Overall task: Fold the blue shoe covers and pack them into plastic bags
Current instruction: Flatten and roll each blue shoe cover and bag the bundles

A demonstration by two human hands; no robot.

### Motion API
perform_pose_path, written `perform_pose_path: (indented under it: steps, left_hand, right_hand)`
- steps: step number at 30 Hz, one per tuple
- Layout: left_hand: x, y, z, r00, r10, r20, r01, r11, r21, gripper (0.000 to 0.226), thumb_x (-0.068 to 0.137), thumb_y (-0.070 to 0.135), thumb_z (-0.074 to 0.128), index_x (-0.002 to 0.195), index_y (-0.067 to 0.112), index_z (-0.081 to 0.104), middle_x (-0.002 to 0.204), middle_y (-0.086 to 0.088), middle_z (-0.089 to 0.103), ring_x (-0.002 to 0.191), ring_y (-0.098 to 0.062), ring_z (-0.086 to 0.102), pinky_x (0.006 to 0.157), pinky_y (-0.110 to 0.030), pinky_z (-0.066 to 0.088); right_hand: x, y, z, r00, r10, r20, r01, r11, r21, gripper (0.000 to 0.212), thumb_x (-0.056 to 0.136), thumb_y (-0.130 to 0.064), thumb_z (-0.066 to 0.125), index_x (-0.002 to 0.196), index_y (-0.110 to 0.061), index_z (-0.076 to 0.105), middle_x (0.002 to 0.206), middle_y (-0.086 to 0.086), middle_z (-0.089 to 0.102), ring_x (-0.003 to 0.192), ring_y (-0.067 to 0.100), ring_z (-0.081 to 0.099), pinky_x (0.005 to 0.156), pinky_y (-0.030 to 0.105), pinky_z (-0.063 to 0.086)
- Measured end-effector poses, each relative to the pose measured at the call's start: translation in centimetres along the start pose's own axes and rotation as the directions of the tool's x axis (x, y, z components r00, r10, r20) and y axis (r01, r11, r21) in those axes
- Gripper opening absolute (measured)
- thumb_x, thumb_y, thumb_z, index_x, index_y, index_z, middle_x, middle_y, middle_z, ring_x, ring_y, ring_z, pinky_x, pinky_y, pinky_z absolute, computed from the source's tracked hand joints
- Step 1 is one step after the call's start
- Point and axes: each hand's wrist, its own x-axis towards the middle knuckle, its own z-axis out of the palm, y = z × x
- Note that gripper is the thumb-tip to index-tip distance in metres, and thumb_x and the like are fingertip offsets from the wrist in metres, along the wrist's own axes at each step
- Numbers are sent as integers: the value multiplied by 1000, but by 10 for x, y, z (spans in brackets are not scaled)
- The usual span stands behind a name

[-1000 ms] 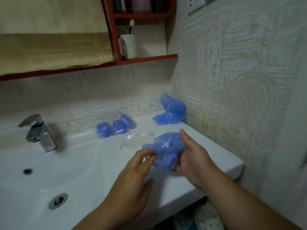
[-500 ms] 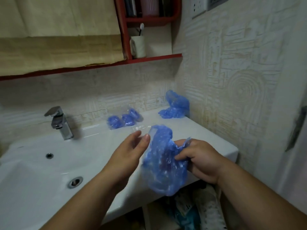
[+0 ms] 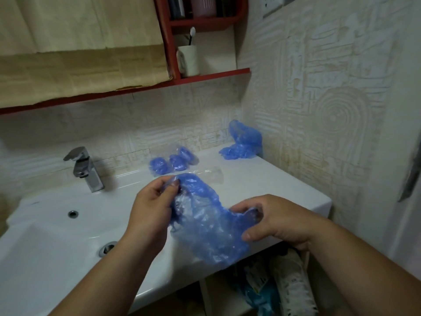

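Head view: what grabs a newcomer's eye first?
The crinkled blue shoe cover, stretched between the left hand and right hand over the white sink's front edge. Next, the loose blue pile in the back right corner and three bagged bundles by the wall.

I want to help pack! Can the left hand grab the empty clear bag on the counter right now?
Probably not yet. The left hand is busy pinching one end of the blue shoe cover, which the right hand also holds. The clear bag lies just behind, nothing blocking it.
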Motion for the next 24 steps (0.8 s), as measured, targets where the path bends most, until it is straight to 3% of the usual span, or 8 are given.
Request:
perform_pose_path:
  steps: [2, 5, 8, 10, 13, 17, 21, 24]
  left_hand:
    - [-3, 2, 3, 997, 28, 69, -33, 996, 79, 21, 99, 17, 53, 97, 16, 74, 91, -8, 75, 88, -26, 72, 81, -39, 58]
    - [-7, 0, 6, 988, 33, 152, -56, 987, 152, 22, 99, 17, 53, 99, 17, 75, 90, -5, 75, 87, -23, 72, 80, -36, 59]
    - [-10, -1, 8, 974, 9, 227, -51, 982, 180, 20, 97, 20, 56, 99, 18, 76, 92, -4, 75, 88, -24, 72, 79, -39, 60]
    - [-8, -2, 5, 979, 28, 201, -69, 978, 196, 14, 92, 18, 63, 92, 17, 77, 89, -4, 75, 84, -23, 72, 75, -38, 59]
    - [-1, -3, -4, 993, 62, 101, -80, 981, 178, 15, 90, 16, 67, 78, 12, 75, 80, -12, 73, 73, -25, 67, 70, -38, 53]
    - [1, -5, -14, 994, 48, 97, -71, 967, 243, 32, 98, 29, 55, 77, 14, 75, 78, -12, 73, 72, -24, 68, 70, -37, 53]
    - [-1, -2, -14, 990, 32, 141, -68, 962, 264, 50, 89, 57, 43, 92, 17, 74, 89, -5, 75, 85, -23, 71, 79, -38, 58]
    - [-4, 6, -9, 969, 99, 227, -169, 935, 311, 31, 87, 48, 56, 99, 24, 71, 92, 2, 74, 88, -18, 71, 86, -36, 58]
  right_hand:
    - [-1, -5, 1, 997, -63, 38, 61, 996, 71, 57, 70, -23, 82, 125, -25, 66, 119, -10, 70, 114, 7, 62, 103, 31, 48]
    - [-2, -11, 5, 993, -115, 26, 106, 971, 213, 41, 81, -34, 72, 120, -21, 69, 114, -4, 73, 109, 10, 66, 95, 28, 49]
    - [-2, -14, 10, 988, -146, -46, 151, 982, 116, 16, 86, -19, 73, 101, -15, 75, 90, -1, 76, 85, 10, 70, 74, 18, 51]
    - [0, -13, 12, 987, -143, -71, 146, 988, 43, 7, 86, -11, 72, 91, -13, 76, 83, 1, 75, 79, 11, 70, 74, 20, 54]
    - [2, -10, 9, 984, -118, -130, 134, 984, 121, 4, 86, -8, 70, 87, -8, 74, 86, 9, 74, 84, 20, 69, 84, 32, 57]
    - [3, -12, 8, 969, -122, -213, 171, 959, 228, 10, 89, -4, 65, 84, -12, 69, 73, 2, 71, 71, 14, 64, 68, 25, 50]
    - [2, -16, 13, 944, -218, -247, 253, 960, 122, 7, 87, -5, 68, 85, -12, 69, 65, -5, 68, 65, 4, 63, 64, 14, 47]
    - [1, -18, 17, 936, -262, -236, 278, 960, 38, 7, 84, -10, 74, 84, -16, 70, 69, -6, 68, 68, 5, 64, 69, 21, 50]
